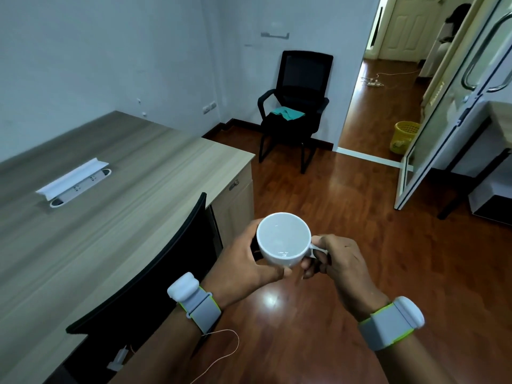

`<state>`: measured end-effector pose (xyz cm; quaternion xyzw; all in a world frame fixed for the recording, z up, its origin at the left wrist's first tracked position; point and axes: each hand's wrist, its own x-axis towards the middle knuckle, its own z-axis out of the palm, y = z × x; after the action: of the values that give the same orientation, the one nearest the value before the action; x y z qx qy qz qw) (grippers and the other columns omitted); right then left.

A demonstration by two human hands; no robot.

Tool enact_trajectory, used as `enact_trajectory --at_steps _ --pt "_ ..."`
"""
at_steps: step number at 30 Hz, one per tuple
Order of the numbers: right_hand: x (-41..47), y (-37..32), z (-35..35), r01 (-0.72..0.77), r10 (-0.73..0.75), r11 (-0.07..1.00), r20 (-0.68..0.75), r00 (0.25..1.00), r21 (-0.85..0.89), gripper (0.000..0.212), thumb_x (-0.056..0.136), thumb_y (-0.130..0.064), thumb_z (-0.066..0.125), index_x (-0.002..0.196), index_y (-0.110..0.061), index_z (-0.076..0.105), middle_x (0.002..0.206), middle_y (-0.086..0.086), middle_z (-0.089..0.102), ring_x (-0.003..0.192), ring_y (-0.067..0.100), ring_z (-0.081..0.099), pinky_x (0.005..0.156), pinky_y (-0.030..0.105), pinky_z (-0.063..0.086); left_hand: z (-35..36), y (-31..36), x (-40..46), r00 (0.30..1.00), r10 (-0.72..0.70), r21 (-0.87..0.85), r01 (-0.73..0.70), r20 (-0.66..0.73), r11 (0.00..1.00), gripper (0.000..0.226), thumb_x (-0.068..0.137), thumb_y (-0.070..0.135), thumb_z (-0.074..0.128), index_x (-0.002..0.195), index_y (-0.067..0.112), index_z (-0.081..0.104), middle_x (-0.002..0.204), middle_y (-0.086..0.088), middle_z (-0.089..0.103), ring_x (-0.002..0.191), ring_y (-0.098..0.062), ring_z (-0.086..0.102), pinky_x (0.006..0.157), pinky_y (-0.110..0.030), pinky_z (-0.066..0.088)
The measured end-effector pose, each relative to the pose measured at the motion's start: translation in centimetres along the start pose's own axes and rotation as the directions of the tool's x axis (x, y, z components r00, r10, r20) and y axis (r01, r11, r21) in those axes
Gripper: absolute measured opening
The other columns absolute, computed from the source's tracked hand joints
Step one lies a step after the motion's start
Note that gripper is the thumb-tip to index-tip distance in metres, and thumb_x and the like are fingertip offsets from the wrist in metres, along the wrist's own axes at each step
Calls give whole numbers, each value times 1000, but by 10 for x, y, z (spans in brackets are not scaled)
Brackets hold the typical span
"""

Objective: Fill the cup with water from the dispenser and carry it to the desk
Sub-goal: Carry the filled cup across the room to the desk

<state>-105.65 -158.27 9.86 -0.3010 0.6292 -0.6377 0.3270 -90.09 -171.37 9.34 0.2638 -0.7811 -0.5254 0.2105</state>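
A white cup (283, 239) with water in it is held upright over the wooden floor, just right of the desk (110, 195). My left hand (249, 261) cups its body from the left and below. My right hand (336, 261) pinches the handle on the cup's right side. Both wrists wear grey bands with white sensor pods. The water dispenser is not in view.
A black chair back (155, 278) stands against the desk's near edge, left of my hands. A white socket box (74, 184) sits open on the desk. Another black chair (296, 106) stands by the far wall. A glass door (448, 112) stands open at right, with a yellow bin (403, 137) beyond.
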Motion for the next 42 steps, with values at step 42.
enact_trajectory --at_steps 42 --pt "326 0 -8 25 -16 1000 379 925 -19 44 83 -19 41 62 13 64 58 16 66 47 25 59 48 30 52 -36 -39 253 934 -130 50 155 -334 987 83 59 19 95 133 35 60 123 14 72 116 -6 69 103 -43 57"
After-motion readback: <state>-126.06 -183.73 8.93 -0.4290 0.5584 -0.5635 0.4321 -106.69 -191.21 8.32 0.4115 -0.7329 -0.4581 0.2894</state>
